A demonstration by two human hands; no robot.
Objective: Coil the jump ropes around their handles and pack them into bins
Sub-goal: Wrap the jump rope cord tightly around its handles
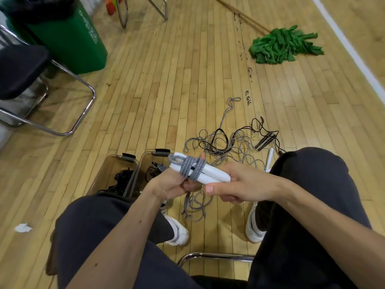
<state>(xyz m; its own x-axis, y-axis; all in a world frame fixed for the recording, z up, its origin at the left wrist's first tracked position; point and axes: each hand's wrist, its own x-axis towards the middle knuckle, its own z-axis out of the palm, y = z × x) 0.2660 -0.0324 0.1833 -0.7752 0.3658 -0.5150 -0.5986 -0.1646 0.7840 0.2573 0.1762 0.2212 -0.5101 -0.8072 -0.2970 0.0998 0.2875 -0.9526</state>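
Coiling looks midway: the left hand [170, 184] pinches grey rope [190, 166] wound on paired white handles [212, 174], whose ends the right hand [241, 184] grips. The hanging slack likely needs winding next.

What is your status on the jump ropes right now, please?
Left hand holds grey rope wrapped on white handles; right hand grips handle ends. Tail hangs loose. Tangled ropes on floor; bins at left.

1. The handles [212, 173] are showing plain white.
2. The rope [192, 168] wound on them is showing grey with pale dots, possibly woven flecks.
3. The mop [285, 45] and trash can [68, 42] are showing green.
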